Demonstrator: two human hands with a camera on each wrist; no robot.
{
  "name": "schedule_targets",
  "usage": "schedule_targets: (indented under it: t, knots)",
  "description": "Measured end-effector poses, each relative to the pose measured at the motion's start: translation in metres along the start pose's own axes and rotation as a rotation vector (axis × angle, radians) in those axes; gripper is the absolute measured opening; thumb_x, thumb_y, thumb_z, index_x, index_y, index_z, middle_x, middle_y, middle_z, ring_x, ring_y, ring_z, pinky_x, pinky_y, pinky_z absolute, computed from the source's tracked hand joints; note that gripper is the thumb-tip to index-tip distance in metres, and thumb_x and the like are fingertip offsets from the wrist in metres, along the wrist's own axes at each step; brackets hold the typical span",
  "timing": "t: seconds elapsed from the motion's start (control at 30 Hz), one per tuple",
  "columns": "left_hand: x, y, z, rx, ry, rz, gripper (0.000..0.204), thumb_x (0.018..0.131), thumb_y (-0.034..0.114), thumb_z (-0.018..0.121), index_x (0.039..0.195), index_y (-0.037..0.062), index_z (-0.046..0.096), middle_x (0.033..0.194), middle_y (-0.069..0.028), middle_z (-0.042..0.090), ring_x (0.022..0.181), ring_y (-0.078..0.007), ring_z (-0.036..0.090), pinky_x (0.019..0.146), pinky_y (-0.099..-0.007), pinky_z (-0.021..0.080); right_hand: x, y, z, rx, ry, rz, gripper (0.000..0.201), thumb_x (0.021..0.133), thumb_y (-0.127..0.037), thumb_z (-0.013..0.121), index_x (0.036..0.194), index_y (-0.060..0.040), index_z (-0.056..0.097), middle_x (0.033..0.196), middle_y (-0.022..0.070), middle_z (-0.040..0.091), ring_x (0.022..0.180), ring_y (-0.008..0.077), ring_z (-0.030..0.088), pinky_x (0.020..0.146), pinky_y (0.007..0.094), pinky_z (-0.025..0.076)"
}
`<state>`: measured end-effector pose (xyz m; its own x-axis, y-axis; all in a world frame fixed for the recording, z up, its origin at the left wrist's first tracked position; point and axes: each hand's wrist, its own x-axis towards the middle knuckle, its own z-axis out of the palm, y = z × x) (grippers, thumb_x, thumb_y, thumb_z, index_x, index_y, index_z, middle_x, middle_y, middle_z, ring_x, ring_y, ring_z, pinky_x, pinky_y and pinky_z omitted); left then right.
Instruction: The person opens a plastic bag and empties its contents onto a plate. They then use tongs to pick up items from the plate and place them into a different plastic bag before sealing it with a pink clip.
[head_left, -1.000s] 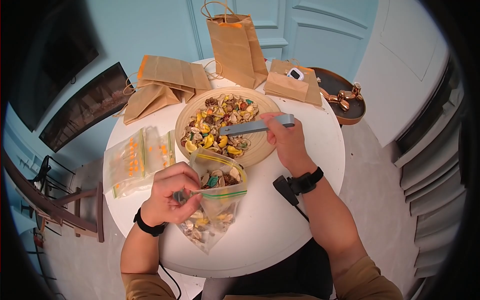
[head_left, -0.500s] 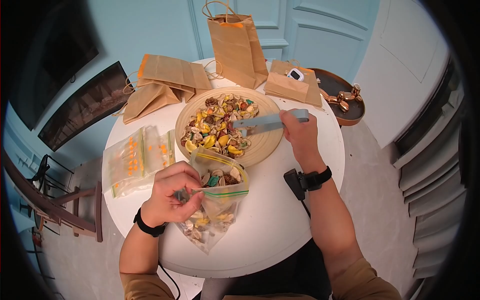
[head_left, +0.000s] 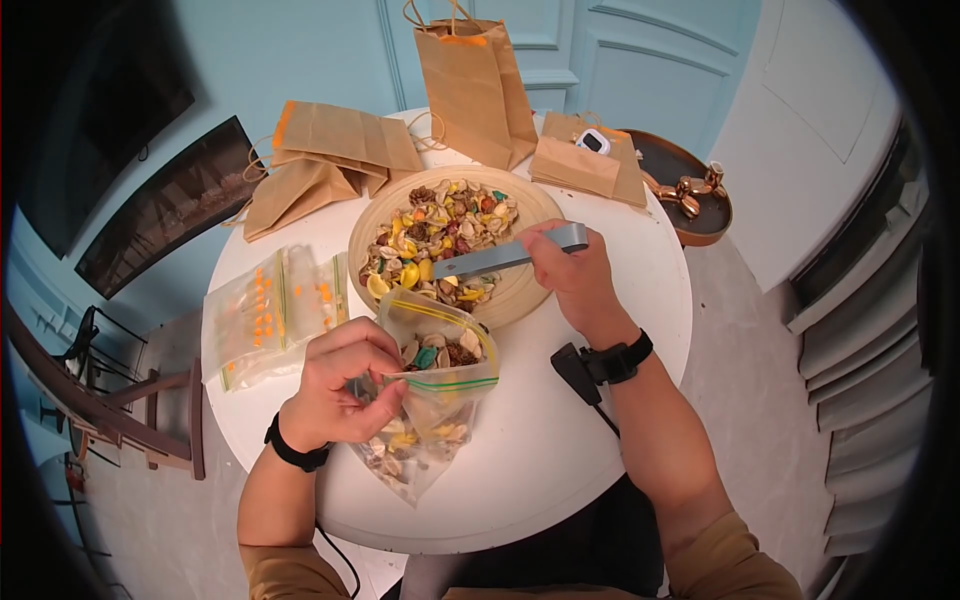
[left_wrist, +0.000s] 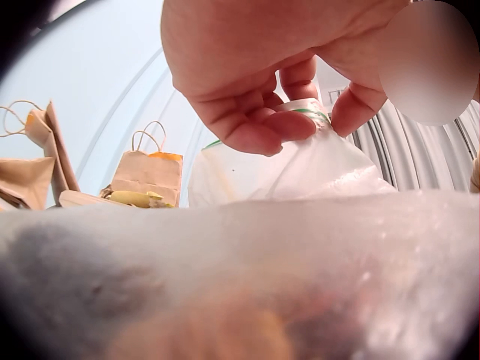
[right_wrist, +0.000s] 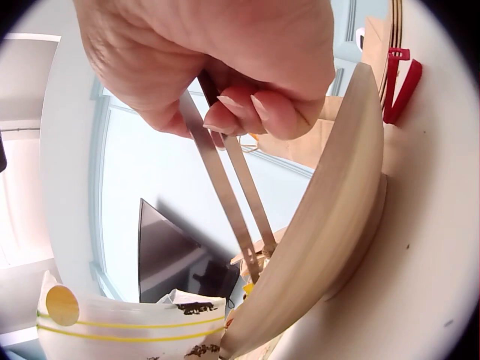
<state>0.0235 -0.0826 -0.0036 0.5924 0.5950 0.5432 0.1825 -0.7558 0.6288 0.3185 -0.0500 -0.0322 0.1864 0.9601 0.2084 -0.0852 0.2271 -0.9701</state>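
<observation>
Around a white round tabletop (head_left: 550, 450), seen from the head view, there's a pale blue panelled wall (head_left: 660, 50), a brown chair (head_left: 160, 400) off to the left and grey curtains (head_left: 870, 430) on the right. One round wooden plate (head_left: 545, 215) carries a heap of potpourri (head_left: 440, 235), too many pieces to count. The left hand (head_left: 345, 385) pinches the edge of one open zip bag (head_left: 440, 430), which is partly filled and lies just to that hand's right, by the plate's near rim. The right hand (head_left: 575, 270) grips one pair of grey tongs (head_left: 490, 258), their tips out to its left, over the potpourri. I count one upright paper bag (head_left: 475, 95), slumped paper bags (head_left: 340, 140) left of it, and flat paper bags (head_left: 570, 170) on the right under one small white device (head_left: 593, 141). At least two flat zip bags (head_left: 250, 320) with orange marks lie left of the plate.

Over at the left wrist view, thumb and fingers pinch the zip bag by its green seal, the pouch spreading below them.

From the right wrist view, fingers close round the tongs; two metal arms reach down beyond the plate's edge. One red clip-like object (right_wrist: 403, 82) sits past the plate.
</observation>
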Motion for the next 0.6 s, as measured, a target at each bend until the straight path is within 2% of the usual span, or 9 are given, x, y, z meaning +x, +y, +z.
schedule_targets:
  t: [0.1, 0.27, 0.37, 0.4, 0.5, 0.6]
  knots:
    - [0.0, 0.001, 0.0, -0.001, -0.003, 0.002, 0.012, 0.077, 0.007, 0.072, 0.077, 0.0044, 0.061, 0.082, -0.0091, 0.063, 0.07, -0.0198, 0.06, 0.065, -0.0287, 0.047, -0.001, -0.004, 0.002, 0.06, 0.08, 0.03, 0.016, 0.089, -0.016, 0.069, 0.09, -0.0007, 0.072, 0.067, -0.0051, 0.056, 0.058, 0.0034, 0.045, 0.052, 0.0209, 0.034]
    - [0.0, 0.0, -0.001, -0.006, -0.008, 0.004, 0.011, 0.077, 0.007, 0.072, 0.077, 0.0044, 0.061, 0.083, -0.0088, 0.063, 0.07, -0.0196, 0.06, 0.065, -0.0288, 0.047, 0.005, 0.0, -0.008, 0.227, 0.102, 0.016, 0.018, 0.089, -0.016, 0.068, 0.095, 0.001, 0.071, 0.065, -0.0031, 0.054, 0.055, 0.0051, 0.044, 0.051, 0.0217, 0.033]
    - [0.002, -0.003, -0.002, 0.014, -0.016, 0.087, 0.011, 0.074, -0.001, 0.072, 0.08, 0.0025, 0.064, 0.089, -0.008, 0.063, 0.064, -0.013, 0.058, 0.055, -0.0246, 0.047, 0.006, -0.003, -0.015, 0.303, 0.119, -0.005, 0.019, 0.089, -0.015, 0.068, 0.097, 0.0018, 0.07, 0.064, -0.0016, 0.053, 0.054, 0.0063, 0.043, 0.051, 0.023, 0.033]
    - [0.001, -0.003, -0.002, 0.011, -0.01, 0.07, 0.01, 0.074, 0.001, 0.072, 0.079, 0.0031, 0.063, 0.087, -0.0082, 0.063, 0.066, -0.0146, 0.058, 0.058, -0.0256, 0.047, 0.007, -0.005, -0.018, 0.327, 0.125, -0.009, 0.019, 0.09, -0.015, 0.068, 0.098, 0.002, 0.069, 0.063, -0.0011, 0.052, 0.054, 0.0066, 0.042, 0.051, 0.0235, 0.034]
    - [-0.001, -0.002, -0.001, 0.0, 0.002, 0.024, 0.01, 0.076, 0.005, 0.071, 0.078, 0.0041, 0.061, 0.083, -0.0086, 0.063, 0.068, -0.0169, 0.058, 0.061, -0.027, 0.046, 0.005, -0.014, -0.025, 0.471, 0.084, -0.039, 0.018, 0.091, -0.013, 0.067, 0.099, 0.0023, 0.068, 0.062, -0.0007, 0.052, 0.053, 0.0075, 0.041, 0.052, 0.0252, 0.035]
    - [-0.001, -0.001, 0.0, -0.02, 0.014, 0.01, 0.009, 0.075, 0.004, 0.07, 0.078, 0.0039, 0.061, 0.084, -0.0085, 0.063, 0.065, -0.0144, 0.057, 0.059, -0.0256, 0.045, 0.0, -0.022, -0.033, 0.581, -0.094, -0.028, 0.016, 0.091, -0.012, 0.066, 0.099, 0.0016, 0.068, 0.061, -0.0008, 0.052, 0.053, 0.0078, 0.041, 0.053, 0.026, 0.036]
